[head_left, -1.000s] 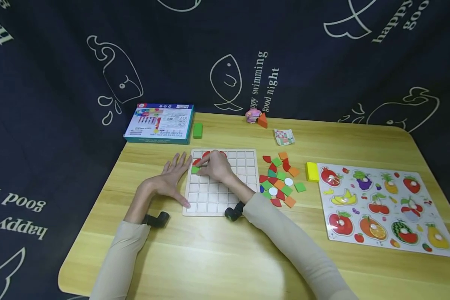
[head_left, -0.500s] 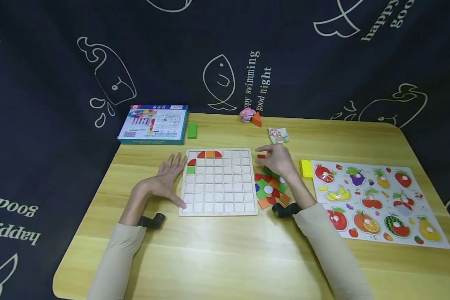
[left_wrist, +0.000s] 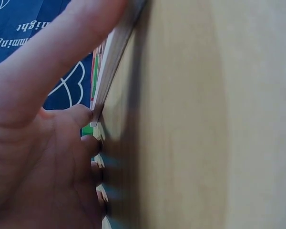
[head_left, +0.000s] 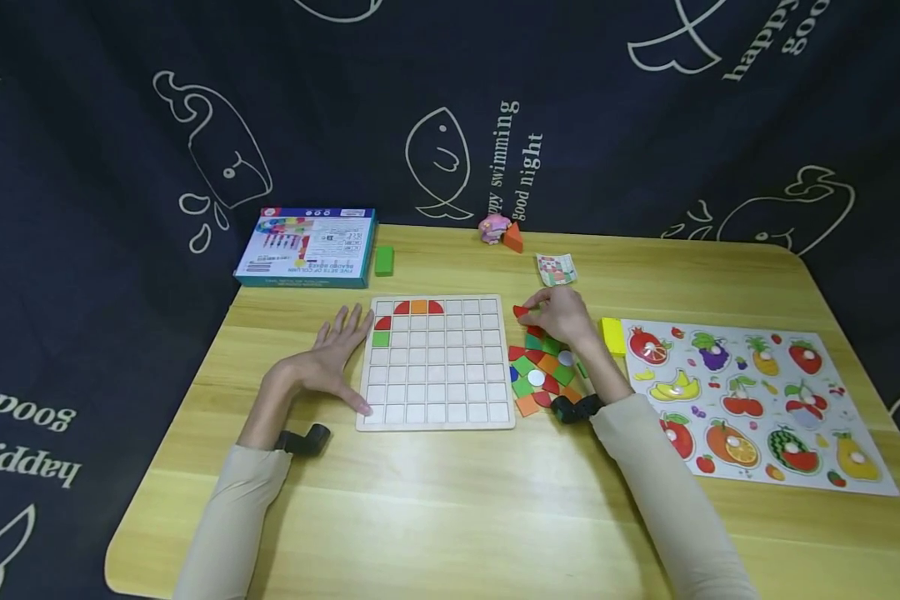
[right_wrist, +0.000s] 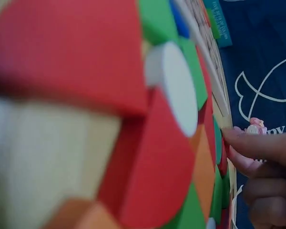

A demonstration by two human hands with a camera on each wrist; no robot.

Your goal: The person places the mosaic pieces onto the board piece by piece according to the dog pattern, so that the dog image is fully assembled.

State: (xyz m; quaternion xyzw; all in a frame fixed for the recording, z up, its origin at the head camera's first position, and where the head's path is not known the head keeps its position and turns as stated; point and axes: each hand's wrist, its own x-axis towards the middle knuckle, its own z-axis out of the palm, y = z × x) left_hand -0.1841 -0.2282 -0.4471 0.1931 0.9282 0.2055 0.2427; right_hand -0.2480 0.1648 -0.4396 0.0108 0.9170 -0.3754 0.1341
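Observation:
A white grid board (head_left: 450,371) lies on the table. Its upper left cells hold several pieces: red quarter-circle tiles (head_left: 383,323), an orange square tile (head_left: 418,307) and a green square tile (head_left: 381,339). Fingers spread, my left hand (head_left: 322,367) rests along the board's left edge, thumb at the near corner; the left wrist view has its palm (left_wrist: 43,157) against that edge. Right of the board, my right hand (head_left: 562,315) pinches a red quarter-circle tile (head_left: 521,311) between thumb and fingertips. In the right wrist view, that hand (right_wrist: 267,162) appears beyond the loose tiles.
Loose coloured tiles (head_left: 536,377) are heaped right of the board. Farther right are a yellow block (head_left: 612,336) and a fruit puzzle board (head_left: 765,400). Behind stand a box (head_left: 303,248), a green block (head_left: 384,261), a pink toy (head_left: 494,228) and a patterned card (head_left: 556,269).
My right hand has left the board's upper left and moved right to the loose tiles, where it has taken hold of a red quarter-circle tile. My left hand stays at the board's edge.

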